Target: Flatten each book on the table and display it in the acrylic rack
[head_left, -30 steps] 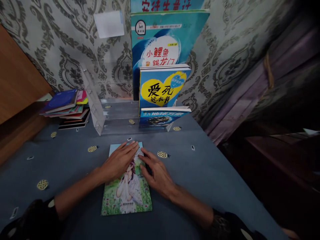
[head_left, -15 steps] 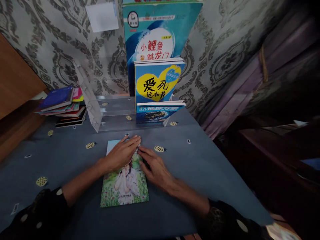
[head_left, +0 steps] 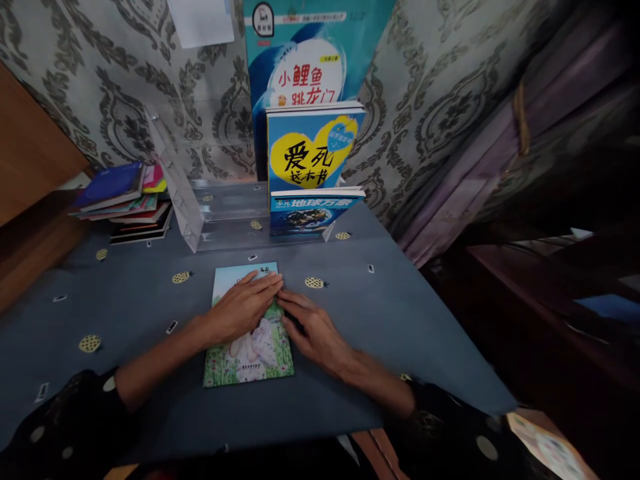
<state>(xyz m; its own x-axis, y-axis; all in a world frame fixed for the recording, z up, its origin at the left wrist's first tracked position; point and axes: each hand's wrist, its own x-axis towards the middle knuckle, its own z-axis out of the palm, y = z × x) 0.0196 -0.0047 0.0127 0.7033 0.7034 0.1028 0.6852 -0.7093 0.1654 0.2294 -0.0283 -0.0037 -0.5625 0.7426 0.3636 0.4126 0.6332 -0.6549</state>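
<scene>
A picture book (head_left: 250, 363) with a painted green meadow and a pale-dressed figure lies closed and flat on the table. My left hand (head_left: 247, 303) rests across the upper middle of its cover, fingers stretched out toward the right edge. Part of the cover art is hidden beneath it. My right hand (head_left: 317, 333) is at the book's right edge, its fingers extended and their tips meeting those of the left hand. Neither hand grasps anything.
Beyond the book stands a clear acrylic rack (head_left: 175, 180) holding a blue globe book (head_left: 305, 220), a yellow-heart book (head_left: 300, 157) and a tall teal book (head_left: 320, 40). Stacked books (head_left: 125, 203) lie at left. The table's right edge (head_left: 450, 313) slopes toward me.
The view has tilted slightly downward. Both hands have slid a little toward me over the book, so more of the cover's top edge and lettering shows.
</scene>
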